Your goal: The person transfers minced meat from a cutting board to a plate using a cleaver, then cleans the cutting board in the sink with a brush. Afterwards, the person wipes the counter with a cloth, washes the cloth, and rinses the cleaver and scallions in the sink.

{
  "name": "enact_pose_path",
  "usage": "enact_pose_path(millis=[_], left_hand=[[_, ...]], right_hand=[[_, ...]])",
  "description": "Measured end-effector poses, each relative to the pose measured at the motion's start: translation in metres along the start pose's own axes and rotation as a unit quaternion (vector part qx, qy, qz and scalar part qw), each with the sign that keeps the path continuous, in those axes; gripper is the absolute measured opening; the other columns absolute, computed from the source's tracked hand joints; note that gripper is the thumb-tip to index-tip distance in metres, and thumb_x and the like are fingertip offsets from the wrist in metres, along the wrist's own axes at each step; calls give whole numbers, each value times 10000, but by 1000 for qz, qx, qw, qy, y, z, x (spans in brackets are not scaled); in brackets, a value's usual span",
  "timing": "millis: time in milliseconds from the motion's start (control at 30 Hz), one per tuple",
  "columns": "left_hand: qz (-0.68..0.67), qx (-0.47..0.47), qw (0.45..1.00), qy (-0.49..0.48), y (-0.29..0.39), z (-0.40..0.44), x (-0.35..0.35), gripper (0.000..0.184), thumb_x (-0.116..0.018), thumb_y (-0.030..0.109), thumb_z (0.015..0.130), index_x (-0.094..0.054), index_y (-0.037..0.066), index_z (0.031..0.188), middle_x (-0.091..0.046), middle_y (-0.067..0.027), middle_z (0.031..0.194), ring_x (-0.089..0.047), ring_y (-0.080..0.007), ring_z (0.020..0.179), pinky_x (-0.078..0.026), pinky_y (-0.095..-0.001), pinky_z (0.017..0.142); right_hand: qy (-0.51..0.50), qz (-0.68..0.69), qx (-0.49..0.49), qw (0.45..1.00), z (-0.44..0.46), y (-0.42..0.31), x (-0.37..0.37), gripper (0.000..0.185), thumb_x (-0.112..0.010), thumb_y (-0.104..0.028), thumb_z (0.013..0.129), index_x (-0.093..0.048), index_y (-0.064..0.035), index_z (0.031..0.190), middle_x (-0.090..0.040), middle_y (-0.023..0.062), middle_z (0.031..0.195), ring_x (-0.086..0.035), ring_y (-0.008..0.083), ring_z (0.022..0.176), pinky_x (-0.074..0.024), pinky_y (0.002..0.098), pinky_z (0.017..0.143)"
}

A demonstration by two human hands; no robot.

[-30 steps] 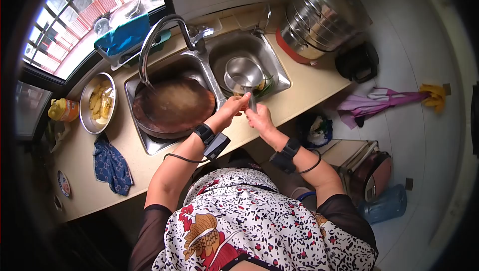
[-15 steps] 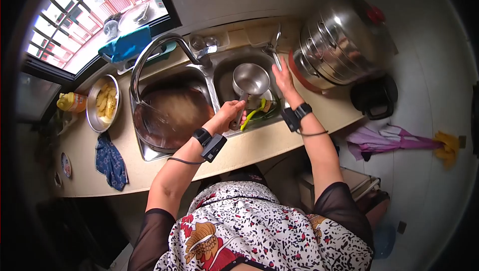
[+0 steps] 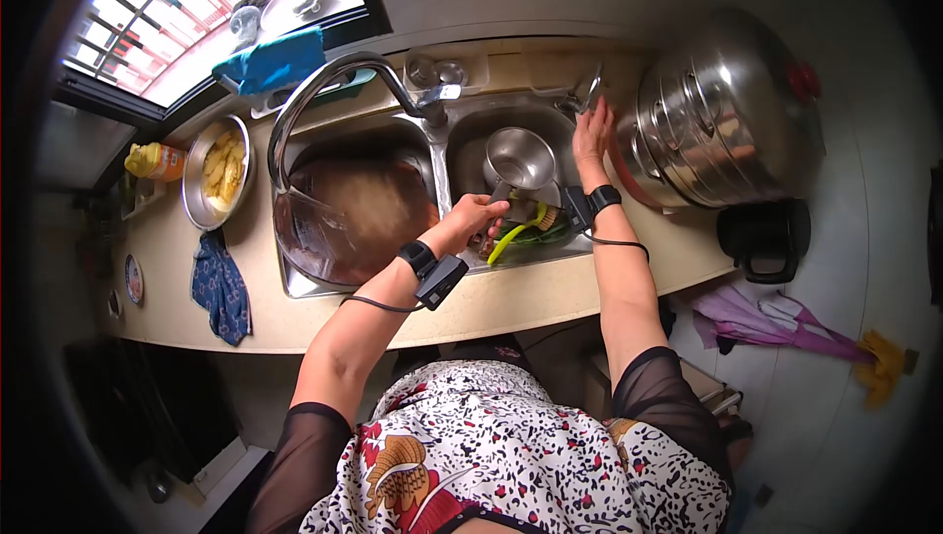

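My left hand (image 3: 477,220) is closed around the dark handle of a round metal dipper (image 3: 521,159), whose bowl is over the right sink basin (image 3: 462,154). Below the dipper lie a yellow-green scrub brush (image 3: 511,239) and some green vegetables (image 3: 548,232). At the basin's back right corner, my right hand (image 3: 592,136) reaches up with fingers stretched out. Its fingertips are at a slim shiny metal fitting (image 3: 595,87); whether they touch it is unclear. In the left basin sits a large pan (image 3: 329,180) with cloudy liquid, under the curved faucet (image 3: 285,131).
A big steel steamer pot (image 3: 727,126) stands right of the sink. On the left are a metal bowl of yellow pieces (image 3: 224,175), a yellow-capped bottle (image 3: 152,161) and a blue patterned cloth (image 3: 218,288). A black container (image 3: 766,239) sits at the right end.
My view has shifted, so the counter appears farther right. My right hand has moved away from me at the metal fitting, its fingers reaching farther up. My left hand still holds the dipper over the basin.
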State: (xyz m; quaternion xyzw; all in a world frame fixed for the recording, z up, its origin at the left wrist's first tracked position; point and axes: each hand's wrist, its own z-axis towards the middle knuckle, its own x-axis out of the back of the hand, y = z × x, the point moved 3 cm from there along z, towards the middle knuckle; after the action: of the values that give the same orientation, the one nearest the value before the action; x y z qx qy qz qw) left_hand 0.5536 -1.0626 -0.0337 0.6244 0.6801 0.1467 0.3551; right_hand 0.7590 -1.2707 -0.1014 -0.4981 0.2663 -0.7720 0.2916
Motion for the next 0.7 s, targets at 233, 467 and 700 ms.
enact_pose_path(millis=[233,467,700], left_hand=[[49,-8,999,-7,-5,11,7,229,-628,238,894,-553,45,795,-527,9,661,-452,-53,505,-373,-219,471],[60,-6,998,11,1,12,-2,194,-662,174,862,-544,36,792,-513,-2,586,-474,-76,486,-366,-242,440],[57,2,998,22,-8,23,2,218,-663,189,865,-545,41,757,-511,-2,606,-456,-72,501,-389,-231,478]], right_hand=[[-90,-19,-96,991,5,-15,12,514,-296,-385,956,-522,-18,1235,-601,216,1115,-551,376,1056,-417,413,911],[-165,-58,-80,981,-27,-22,23,550,-239,-420,974,-616,-50,1129,-619,200,1085,-563,367,1038,-430,417,887],[-73,72,-120,987,-88,-40,46,533,-309,-366,990,-617,67,1044,-631,225,1057,-585,361,1021,-438,386,897]])
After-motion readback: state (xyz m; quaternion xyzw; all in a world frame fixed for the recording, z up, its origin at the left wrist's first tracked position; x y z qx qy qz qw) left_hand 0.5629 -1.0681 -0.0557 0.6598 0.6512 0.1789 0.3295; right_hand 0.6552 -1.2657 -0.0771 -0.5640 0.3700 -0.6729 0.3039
